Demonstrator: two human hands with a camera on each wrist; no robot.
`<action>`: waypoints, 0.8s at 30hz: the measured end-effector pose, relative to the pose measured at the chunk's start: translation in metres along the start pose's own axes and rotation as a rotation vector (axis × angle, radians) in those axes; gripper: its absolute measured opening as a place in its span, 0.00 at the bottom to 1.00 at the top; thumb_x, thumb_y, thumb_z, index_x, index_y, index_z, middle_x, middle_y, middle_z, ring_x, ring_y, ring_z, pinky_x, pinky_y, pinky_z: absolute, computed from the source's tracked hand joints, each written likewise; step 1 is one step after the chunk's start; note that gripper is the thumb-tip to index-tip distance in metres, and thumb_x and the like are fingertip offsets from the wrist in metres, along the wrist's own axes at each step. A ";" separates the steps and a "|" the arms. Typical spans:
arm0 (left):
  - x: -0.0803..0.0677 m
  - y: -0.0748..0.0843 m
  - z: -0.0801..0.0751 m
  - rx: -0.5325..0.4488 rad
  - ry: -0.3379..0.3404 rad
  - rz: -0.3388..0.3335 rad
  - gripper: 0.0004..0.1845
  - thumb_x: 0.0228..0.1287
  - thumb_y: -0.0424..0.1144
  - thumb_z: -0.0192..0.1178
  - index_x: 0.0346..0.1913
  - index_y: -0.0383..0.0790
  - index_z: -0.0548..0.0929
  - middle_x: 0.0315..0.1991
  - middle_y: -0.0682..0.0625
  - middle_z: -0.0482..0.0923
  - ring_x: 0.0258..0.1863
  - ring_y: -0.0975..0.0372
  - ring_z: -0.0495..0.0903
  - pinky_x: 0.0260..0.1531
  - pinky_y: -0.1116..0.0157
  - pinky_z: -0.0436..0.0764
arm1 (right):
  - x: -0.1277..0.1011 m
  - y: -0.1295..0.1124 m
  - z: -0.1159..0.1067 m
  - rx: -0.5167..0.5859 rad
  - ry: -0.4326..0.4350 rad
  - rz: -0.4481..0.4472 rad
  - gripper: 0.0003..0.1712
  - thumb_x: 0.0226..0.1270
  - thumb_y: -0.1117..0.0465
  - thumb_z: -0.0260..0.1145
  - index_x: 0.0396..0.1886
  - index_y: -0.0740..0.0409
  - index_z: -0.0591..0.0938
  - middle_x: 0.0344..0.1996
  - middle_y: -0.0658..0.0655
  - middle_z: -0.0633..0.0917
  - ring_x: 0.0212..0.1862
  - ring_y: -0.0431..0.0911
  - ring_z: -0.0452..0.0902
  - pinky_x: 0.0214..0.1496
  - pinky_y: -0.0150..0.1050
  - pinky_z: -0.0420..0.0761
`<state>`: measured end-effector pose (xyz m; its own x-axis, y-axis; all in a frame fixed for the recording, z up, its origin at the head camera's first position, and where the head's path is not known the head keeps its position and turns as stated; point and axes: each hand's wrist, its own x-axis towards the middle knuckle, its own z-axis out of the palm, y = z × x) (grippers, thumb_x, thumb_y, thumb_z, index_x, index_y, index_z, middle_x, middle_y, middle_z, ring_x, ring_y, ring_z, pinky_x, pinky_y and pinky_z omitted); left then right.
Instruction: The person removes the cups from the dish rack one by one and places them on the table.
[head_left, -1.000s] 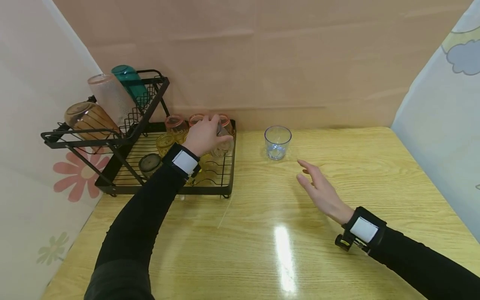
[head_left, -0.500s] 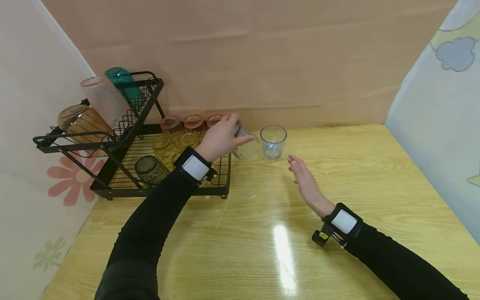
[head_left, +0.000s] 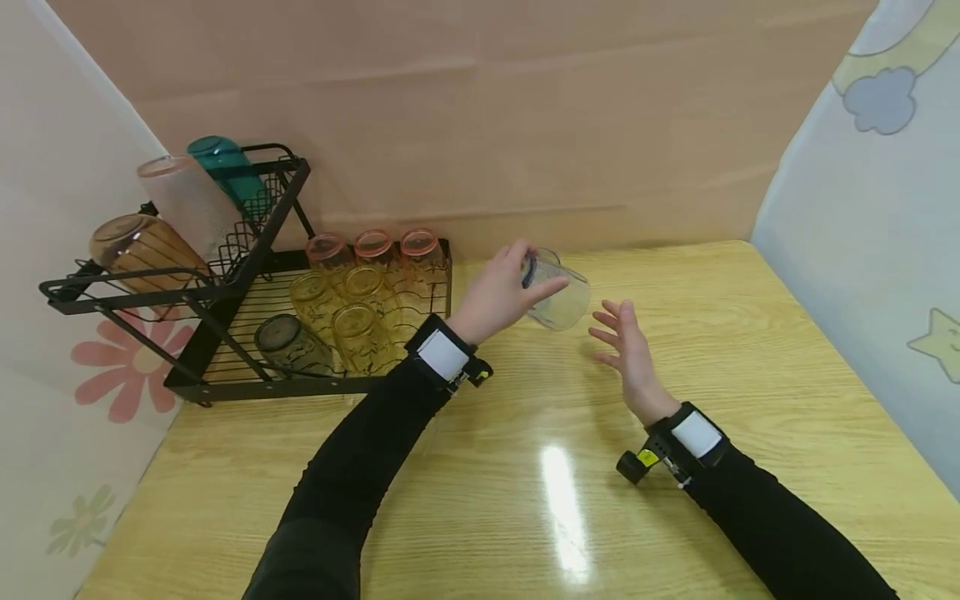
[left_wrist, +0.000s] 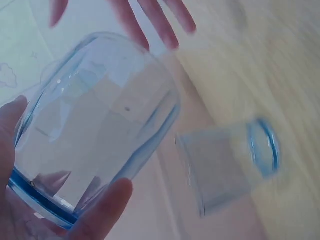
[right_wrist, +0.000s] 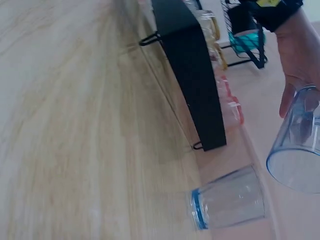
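My left hand (head_left: 498, 293) is curled round a clear blue-rimmed drinking glass (head_left: 557, 293), tilted in the air above the yellow wooden table (head_left: 750, 358), well clear of the black wire dish rack (head_left: 247, 333). My right hand (head_left: 630, 354) hangs just beside it with fingers spread and relaxed, holding nothing.

Risk, as I judge it: the grip sits near the rim end only, thumb (left_wrist: 102, 212) on one side, so the smooth wall could slip and drop. The hazard below is a second clear blue-rimmed glass (right_wrist: 227, 200) on the table; a careless lowering could knock the two together.

View notes: in the head view, hand and held glass almost entirely hide that second glass. Both wrist views show it, blurred, apart from the held one. The right wrist view also shows the rack's foot, near the standing glass.
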<state>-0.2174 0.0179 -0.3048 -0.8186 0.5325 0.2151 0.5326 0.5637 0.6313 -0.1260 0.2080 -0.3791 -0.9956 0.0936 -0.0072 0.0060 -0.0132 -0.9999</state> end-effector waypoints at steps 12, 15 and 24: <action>0.012 0.034 0.060 -0.298 0.130 -0.036 0.32 0.64 0.58 0.61 0.61 0.40 0.69 0.51 0.50 0.72 0.47 0.62 0.73 0.42 0.67 0.75 | 0.000 -0.021 -0.016 0.209 0.082 -0.003 0.47 0.68 0.25 0.34 0.73 0.51 0.58 0.72 0.58 0.59 0.69 0.59 0.55 0.60 0.53 0.64; 0.013 0.043 0.076 -0.354 0.166 -0.041 0.31 0.64 0.58 0.62 0.60 0.41 0.69 0.51 0.51 0.72 0.46 0.62 0.72 0.41 0.67 0.75 | 0.000 -0.026 -0.022 0.238 0.126 -0.045 0.38 0.68 0.26 0.37 0.61 0.46 0.69 0.57 0.50 0.75 0.57 0.50 0.70 0.53 0.49 0.69; 0.015 0.062 0.106 -0.422 0.182 -0.039 0.33 0.64 0.59 0.61 0.62 0.42 0.67 0.54 0.51 0.70 0.50 0.65 0.71 0.45 0.69 0.74 | 0.002 -0.033 -0.044 0.227 0.227 -0.106 0.28 0.73 0.33 0.43 0.50 0.48 0.76 0.31 0.46 0.81 0.36 0.40 0.80 0.34 0.35 0.81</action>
<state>-0.1735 0.1277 -0.3411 -0.8808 0.3753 0.2887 0.3973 0.2543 0.8817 -0.1244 0.2529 -0.3463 -0.9432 0.3253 0.0681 -0.1425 -0.2108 -0.9671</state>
